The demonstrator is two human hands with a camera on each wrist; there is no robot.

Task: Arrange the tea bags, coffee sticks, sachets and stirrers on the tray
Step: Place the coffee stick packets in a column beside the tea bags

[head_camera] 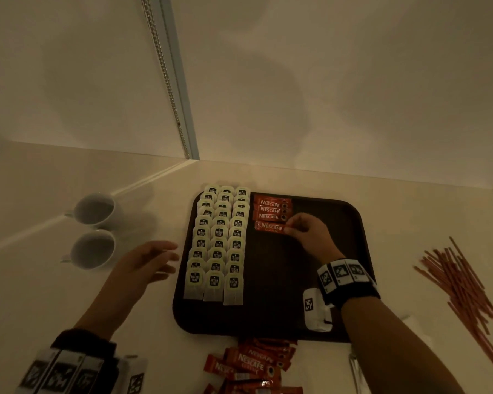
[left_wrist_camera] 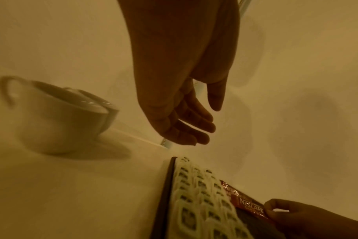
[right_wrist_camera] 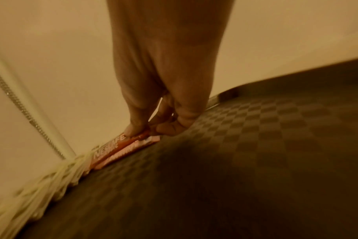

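Note:
A dark brown tray [head_camera: 319, 280] lies on the counter. Three columns of white tea bags [head_camera: 219, 243] fill its left side. Three red coffee sticks [head_camera: 272, 209] lie stacked at the tray's far middle. My right hand [head_camera: 295, 227] pinches the right end of a fourth red coffee stick [head_camera: 269, 226] just below them; the right wrist view shows the same coffee stick [right_wrist_camera: 121, 145] low over the tray [right_wrist_camera: 235, 161] in my right hand [right_wrist_camera: 145, 129]. My left hand [head_camera: 165, 258] hovers flat and empty left of the tray, its fingers [left_wrist_camera: 194, 129] straight.
Loose red coffee sticks [head_camera: 254, 365] are heaped on the counter in front of the tray. A spread of red stirrers [head_camera: 464, 291] lies to the right. Two white cups [head_camera: 94, 228] stand at the left. Walls close off the back.

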